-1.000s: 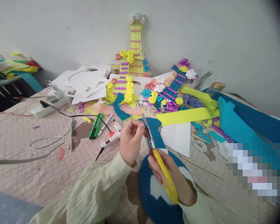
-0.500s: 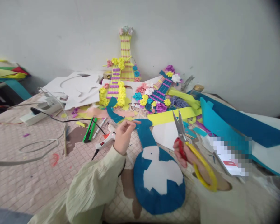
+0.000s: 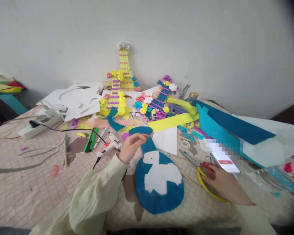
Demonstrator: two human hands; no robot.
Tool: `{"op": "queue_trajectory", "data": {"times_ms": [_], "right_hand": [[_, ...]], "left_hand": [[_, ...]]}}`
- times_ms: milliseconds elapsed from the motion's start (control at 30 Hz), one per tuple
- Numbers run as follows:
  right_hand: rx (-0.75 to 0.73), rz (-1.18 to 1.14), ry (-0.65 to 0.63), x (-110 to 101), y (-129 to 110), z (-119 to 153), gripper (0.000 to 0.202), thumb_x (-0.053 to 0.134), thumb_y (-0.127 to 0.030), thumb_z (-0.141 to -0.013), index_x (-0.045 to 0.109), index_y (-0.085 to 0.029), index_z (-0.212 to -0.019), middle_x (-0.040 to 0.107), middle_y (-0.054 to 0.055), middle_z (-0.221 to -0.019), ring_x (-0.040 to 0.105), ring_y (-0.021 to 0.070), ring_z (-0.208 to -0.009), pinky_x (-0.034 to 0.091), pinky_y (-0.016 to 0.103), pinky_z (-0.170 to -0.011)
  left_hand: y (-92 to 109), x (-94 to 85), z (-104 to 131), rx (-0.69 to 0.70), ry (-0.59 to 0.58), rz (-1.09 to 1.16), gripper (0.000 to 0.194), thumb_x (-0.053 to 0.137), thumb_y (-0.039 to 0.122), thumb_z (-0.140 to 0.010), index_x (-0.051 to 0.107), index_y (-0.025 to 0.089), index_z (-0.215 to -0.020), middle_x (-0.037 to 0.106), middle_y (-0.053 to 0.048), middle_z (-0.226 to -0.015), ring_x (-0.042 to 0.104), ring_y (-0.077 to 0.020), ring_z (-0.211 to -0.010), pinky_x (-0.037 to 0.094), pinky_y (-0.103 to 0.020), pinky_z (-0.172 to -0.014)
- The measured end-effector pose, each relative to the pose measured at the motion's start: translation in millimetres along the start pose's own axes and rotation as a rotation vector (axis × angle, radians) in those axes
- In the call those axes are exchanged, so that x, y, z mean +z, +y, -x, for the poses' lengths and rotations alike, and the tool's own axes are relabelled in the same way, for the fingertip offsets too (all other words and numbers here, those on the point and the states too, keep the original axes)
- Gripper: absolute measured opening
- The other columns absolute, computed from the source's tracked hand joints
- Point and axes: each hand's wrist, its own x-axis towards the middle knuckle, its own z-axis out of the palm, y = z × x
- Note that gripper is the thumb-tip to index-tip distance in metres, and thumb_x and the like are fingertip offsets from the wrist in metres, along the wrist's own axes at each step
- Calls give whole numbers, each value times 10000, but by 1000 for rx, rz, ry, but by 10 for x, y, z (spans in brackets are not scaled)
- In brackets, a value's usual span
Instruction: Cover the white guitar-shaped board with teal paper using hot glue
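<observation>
A guitar-shaped piece covered at its border with dark blue crepe paper lies in front of me, a bare white area in its middle. My left hand is over its neck, thumb and fingers pinched together; what is between them, if anything, cannot be made out. To the right, low at the tabletop, my right hand grips the handles of a pair of scissors with red and yellow grips. Their blades point away to the left. A white glue gun lies beside my left hand.
Decorated paper guitars stand against the wall. A green cutter knife, a power strip and cables lie left. A phone, blue crepe paper and a clear plastic package are right. A yellow strip crosses the back.
My right hand has lowered the scissors to the tabletop and moved right; their blades have closed. My left hand stays pinched near the neck. The view has shifted slightly.
</observation>
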Motion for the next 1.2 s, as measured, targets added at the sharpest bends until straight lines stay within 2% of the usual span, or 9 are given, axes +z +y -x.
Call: {"op": "queue_trajectory", "data": {"times_ms": [167, 233, 333, 533, 633, 800, 900, 1033, 1200], "right_hand": [[-67, -88, 48, -301, -74, 102, 371, 538, -458, -721, 667, -199, -953, 683, 103, -989, 627, 298, -895, 488, 408, -765], [-65, -173, 152, -466, -299, 180, 326, 532, -480, -736, 676, -222, -875, 690, 83, -936, 636, 280, -839, 496, 398, -729], [-266, -426, 219, -631, -848, 296, 249, 531, -426, -782, 664, -226, -846, 678, 60, -935, 622, 220, -874, 482, 342, -801], [-696, -656, 18, -615, -1801, 317, 197, 585, -299, -792, 655, -222, -960, 656, 41, -868, 610, 152, -794, 486, 257, -705], [-751, -662, -31, -551, -1973, 241, 138, 569, -245, -808, 675, -194, -879, 639, 40, -789, 592, 135, -722, 469, 243, -656], [-777, -649, -144, -489, -2084, 192, 131, 574, -264, -804, 680, -190, -785, 587, 28, -748, 549, 123, -668, 431, 238, -604], [-760, -619, -166, -433, -2130, 142, 200, 526, -267, -829, 637, -179, -688, 561, 19, -719, 522, 120, -650, 401, 247, -605], [-512, -669, -299, -278, -2309, -61, 319, 444, -362, -860, 533, -178, -616, 509, -15, -581, 479, 104, -546, 368, 236, -547], [-400, -706, -550, 100, -2930, -312, 476, 369, -481, -863, 521, -160, -545, 521, -8, -455, 454, 78, -360, 358, 220, -423]], "left_hand": [[132, 16, 269, 30, -198, -164, 167, 603, 276, -758, 583, 139, -665, 620, -134, -1087, 520, -258, -1091, 385, -364, -880], [161, 32, 368, 69, -268, -201, 145, 587, 253, -775, 589, 141, -683, 609, -139, -1111, 503, -259, -1122, 377, -369, -898], [174, 78, 494, 110, -322, -243, 130, 555, 232, -802, 590, 146, -711, 585, -133, -1157, 511, -238, -1116, 371, -364, -920], [275, 117, 739, 229, -393, -434, 90, 541, 193, -795, 588, 150, -732, 616, -108, -1015, 550, -194, -1011, 399, -327, -899], [372, 62, 855, 349, -430, -549, 87, 538, 162, -769, 580, 147, -694, 616, -92, -840, 561, -191, -927, 421, -324, -848], [411, -74, 1015, 393, -449, -584, 75, 531, 157, -768, 567, 159, -703, 631, -93, -869, 562, -200, -960, 386, -362, -920], [357, -159, 1103, 315, -413, -550, 75, 530, 145, -779, 563, 163, -715, 648, -95, -931, 537, -209, -1047, 365, -366, -953], [248, -305, 1217, 193, -227, -475, 84, 502, 172, -825, 561, 161, -766, 641, -98, -1005, 565, -185, -991, 415, -330, -885], [126, -468, 1356, 123, 47, -393, 138, 486, 247, -849, 568, 148, -795, 642, -79, -830, 593, -151, -781, 453, -269, -711]]}}
